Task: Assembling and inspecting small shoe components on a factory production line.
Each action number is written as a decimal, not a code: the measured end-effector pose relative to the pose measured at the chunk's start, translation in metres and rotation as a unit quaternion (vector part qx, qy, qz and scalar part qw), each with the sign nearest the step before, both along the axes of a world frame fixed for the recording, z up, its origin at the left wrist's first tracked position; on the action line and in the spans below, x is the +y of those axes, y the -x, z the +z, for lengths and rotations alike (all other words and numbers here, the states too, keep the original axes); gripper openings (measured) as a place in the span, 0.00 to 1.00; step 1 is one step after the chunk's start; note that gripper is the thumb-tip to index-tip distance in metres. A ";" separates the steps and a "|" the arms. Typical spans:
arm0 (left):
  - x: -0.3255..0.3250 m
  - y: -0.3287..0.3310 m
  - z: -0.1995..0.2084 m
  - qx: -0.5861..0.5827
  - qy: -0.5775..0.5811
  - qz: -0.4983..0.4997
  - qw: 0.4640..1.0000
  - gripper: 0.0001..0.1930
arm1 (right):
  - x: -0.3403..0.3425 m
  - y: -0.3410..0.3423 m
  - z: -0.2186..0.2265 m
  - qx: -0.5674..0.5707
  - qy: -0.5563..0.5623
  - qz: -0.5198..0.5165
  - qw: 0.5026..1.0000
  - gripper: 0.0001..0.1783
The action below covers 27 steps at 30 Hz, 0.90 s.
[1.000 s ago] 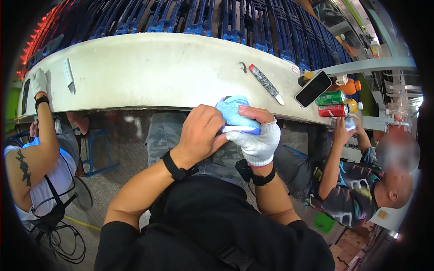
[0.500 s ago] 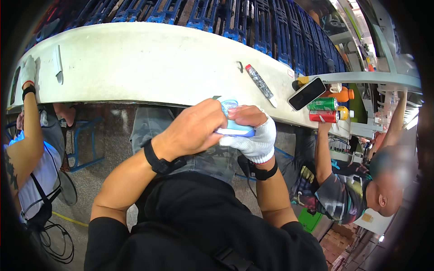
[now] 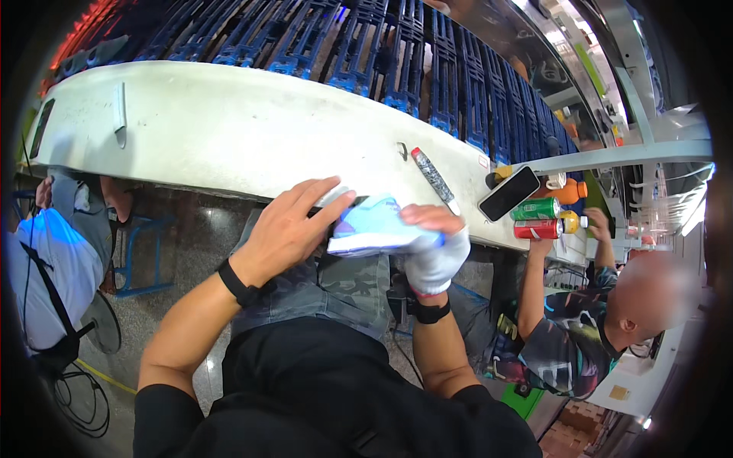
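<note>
A light-blue shoe (image 3: pixel 374 225) with a pale sole edge is held over my lap at the table's near edge, blurred by motion. My right hand (image 3: pixel 437 256), in a white glove that leaves the fingertips bare, grips its right end. At the other end is my bare left hand (image 3: pixel 286 221), fingers stretched and spread. Its thumb side is close to the shoe; whether it touches is unclear. Beyond the shoe, a pen-like tool (image 3: pixel 435 180) with a red end and a patterned wrap lies on the white table (image 3: pixel 252 122).
On the right lie a black phone (image 3: pixel 509 193), a green can (image 3: pixel 536 208), a red can (image 3: pixel 537 229) and an orange bottle (image 3: pixel 566 192). A slim pale blade-like tool (image 3: pixel 120 114) is at the left. Blue racks (image 3: pixel 366 53) line the far side. Co-workers sit on both sides.
My left hand has come off the shoe's left side and its fingers have spread. The shoe has turned and shifted slightly lower left. The left co-worker's gloved hand has left the table.
</note>
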<state>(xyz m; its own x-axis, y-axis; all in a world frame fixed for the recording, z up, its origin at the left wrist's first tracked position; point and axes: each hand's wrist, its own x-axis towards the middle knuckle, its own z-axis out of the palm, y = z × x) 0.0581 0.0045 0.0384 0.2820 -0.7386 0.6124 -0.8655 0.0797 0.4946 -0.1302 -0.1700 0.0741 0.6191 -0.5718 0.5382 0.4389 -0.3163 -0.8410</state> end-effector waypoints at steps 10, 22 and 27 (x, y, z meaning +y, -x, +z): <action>-0.015 -0.073 0.053 0.025 -0.047 -0.131 0.990 0.32 | -0.008 -0.076 0.001 0.206 0.182 0.017 0.961 0.36; -0.039 -0.093 0.054 0.186 -0.238 -0.084 0.949 0.40 | -0.017 -0.135 -0.030 -0.201 -0.335 0.196 0.899 0.14; -0.053 -0.092 0.062 0.198 -0.247 -0.065 0.946 0.35 | -0.025 -0.130 -0.022 -0.042 -0.178 0.105 0.978 0.19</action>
